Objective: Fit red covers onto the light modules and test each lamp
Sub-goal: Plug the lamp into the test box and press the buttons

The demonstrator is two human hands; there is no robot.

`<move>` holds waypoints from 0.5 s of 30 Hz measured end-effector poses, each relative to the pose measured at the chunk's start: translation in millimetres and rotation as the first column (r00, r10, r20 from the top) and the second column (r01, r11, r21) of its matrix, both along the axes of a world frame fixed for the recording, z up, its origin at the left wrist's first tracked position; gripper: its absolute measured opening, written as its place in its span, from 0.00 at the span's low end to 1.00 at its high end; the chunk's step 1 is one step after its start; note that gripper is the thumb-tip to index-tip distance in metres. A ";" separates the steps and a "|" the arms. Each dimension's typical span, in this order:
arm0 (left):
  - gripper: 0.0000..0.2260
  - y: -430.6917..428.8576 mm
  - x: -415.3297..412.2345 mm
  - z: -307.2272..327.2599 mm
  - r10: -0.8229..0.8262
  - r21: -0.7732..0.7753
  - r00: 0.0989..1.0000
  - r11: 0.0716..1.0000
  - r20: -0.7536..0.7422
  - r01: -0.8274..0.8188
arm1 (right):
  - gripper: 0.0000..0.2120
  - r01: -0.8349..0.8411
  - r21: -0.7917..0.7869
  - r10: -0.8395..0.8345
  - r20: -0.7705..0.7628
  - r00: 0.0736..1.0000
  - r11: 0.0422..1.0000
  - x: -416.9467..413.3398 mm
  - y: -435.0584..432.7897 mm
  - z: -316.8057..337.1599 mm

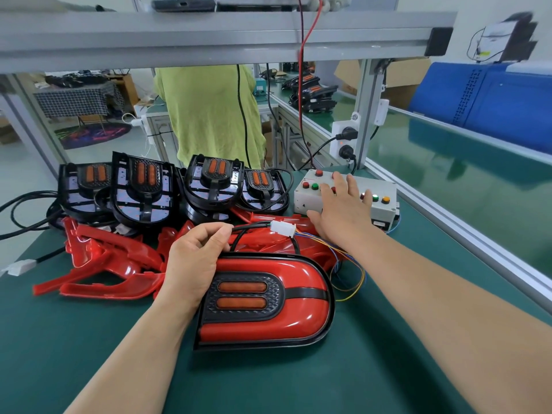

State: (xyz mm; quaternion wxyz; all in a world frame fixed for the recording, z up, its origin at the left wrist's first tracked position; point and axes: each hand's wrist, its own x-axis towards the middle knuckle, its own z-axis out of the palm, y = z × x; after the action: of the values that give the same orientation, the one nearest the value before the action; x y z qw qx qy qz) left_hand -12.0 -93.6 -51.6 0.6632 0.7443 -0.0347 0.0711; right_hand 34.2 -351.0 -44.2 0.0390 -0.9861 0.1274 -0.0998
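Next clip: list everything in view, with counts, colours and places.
covered lamp: one, red with black trim, centre of mat
light modules: at least four, black, uncovered, back row
red covers: several, loose pile, left of centre
test box: one, white, coloured buttons, right rear
connectors: two, white; one on the black cable, one far left
socket strip: one, white, on the frame post
mat: one, green, under everything
person: one, yellow-green shirt, behind the modules
left hand: grips the black cable
right hand: fingers straight, on the test box

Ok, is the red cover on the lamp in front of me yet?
On: the red cover lies seated on the lamp, inside its black rim.
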 end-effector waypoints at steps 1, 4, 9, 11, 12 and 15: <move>0.07 -0.3 0.0 0.2 -0.001 -0.003 1.000 1.000 -0.001 0.001 | 0.34 0.004 -0.003 -0.005 -0.008 1.000 1.000 0.9 0.2 1.0; 0.07 -1.1 1.0 0.0 0.001 -0.007 1.000 1.000 0.009 -0.001 | 0.34 0.018 -0.004 -0.018 -0.027 0.999 1.000 3.3 0.3 3.0; 0.07 0.1 2.4 -1.8 0.001 0.011 1.000 1.000 0.023 -0.001 | 0.33 0.028 -0.014 -0.028 -0.028 0.999 1.000 4.7 0.6 2.6; 0.06 0.4 2.7 -2.3 -0.004 0.013 1.000 1.000 0.019 0.004 | 0.33 0.031 -0.014 -0.031 -0.026 0.999 0.999 4.9 0.5 1.9; 0.06 0.7 3.0 -2.5 -0.006 0.011 1.000 1.000 0.017 0.005 | 0.33 0.033 -0.013 -0.033 -0.027 0.999 0.999 5.1 0.2 1.5; 0.06 1.0 3.2 -2.9 -0.011 0.007 1.000 1.000 0.012 0.011 | 0.33 0.038 -0.014 -0.038 -0.022 0.999 0.999 6.7 -0.9 -0.6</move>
State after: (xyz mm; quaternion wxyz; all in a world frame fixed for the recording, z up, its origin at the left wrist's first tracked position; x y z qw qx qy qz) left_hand -8.9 -92.6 -54.4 0.6609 0.7458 -0.0430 0.0717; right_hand 40.9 -351.9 -44.7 0.0291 -0.9847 0.1459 -0.0906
